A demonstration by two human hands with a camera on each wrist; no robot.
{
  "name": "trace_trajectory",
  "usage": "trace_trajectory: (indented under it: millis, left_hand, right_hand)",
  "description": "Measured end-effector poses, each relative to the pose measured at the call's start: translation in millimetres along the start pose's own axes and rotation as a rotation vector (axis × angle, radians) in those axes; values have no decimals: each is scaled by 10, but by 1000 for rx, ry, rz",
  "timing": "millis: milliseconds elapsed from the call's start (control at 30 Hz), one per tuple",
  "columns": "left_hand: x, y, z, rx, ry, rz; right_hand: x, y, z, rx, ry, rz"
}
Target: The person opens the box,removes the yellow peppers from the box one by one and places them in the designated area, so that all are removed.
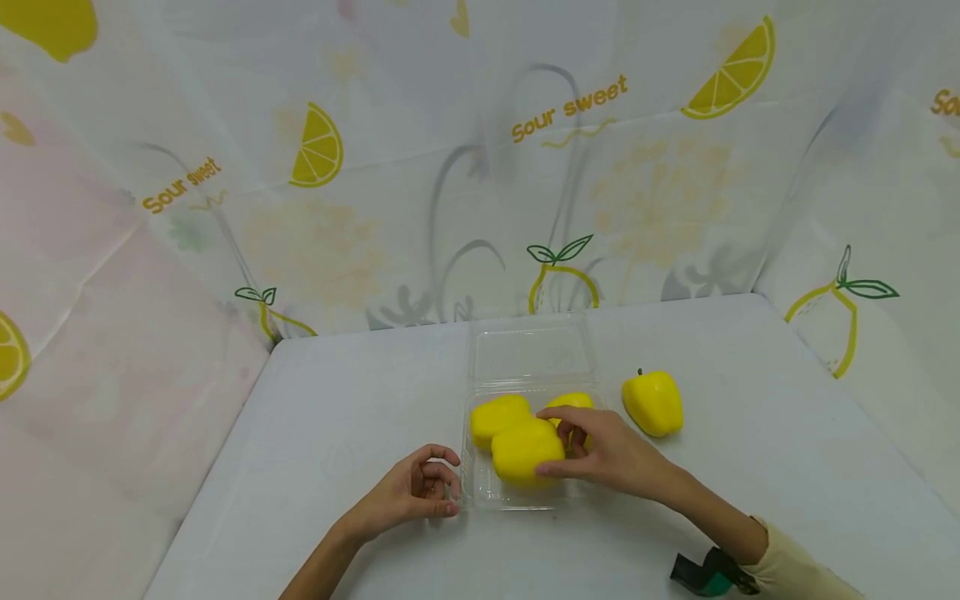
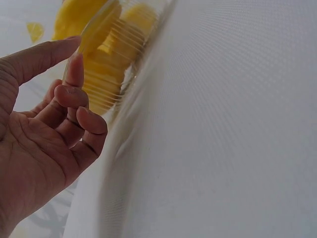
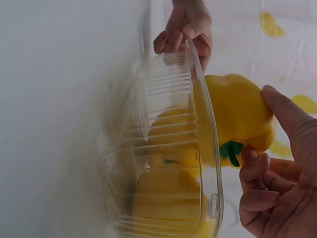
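My right hand holds a yellow bell pepper between thumb and fingers. Its green stem shows in the right wrist view, where the pepper stands partly above the rim of a clear plastic clamshell container. Inside the container lie two more yellow peppers, one at the left and one at the right, the latter partly hidden by my right hand. At the near left side, my left hand pinches the container's rim between thumb and fingers. The clear lid lies folded back, away from me.
Another yellow pepper lies on the white table to the right of the container. A black and green object is at my right wrist, by the sleeve. Behind the table hangs a lemon-print cloth.
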State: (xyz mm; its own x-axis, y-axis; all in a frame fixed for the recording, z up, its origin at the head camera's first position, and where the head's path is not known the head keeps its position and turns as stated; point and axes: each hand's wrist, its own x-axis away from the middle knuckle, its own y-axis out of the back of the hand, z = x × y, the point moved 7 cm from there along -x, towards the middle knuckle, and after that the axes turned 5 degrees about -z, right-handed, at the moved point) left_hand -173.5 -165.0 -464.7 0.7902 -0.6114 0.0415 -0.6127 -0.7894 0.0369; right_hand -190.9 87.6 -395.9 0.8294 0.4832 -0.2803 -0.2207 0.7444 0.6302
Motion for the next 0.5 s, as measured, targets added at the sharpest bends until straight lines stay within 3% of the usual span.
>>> trace_trajectory:
  millis: [233, 500]
  left_hand:
    - [3, 6, 5, -1, 0, -3]
    - [0, 11, 10, -15, 11, -8]
  right_hand:
    - [40, 161, -21, -34, 15, -5]
    - [122, 462, -23, 52, 90, -91]
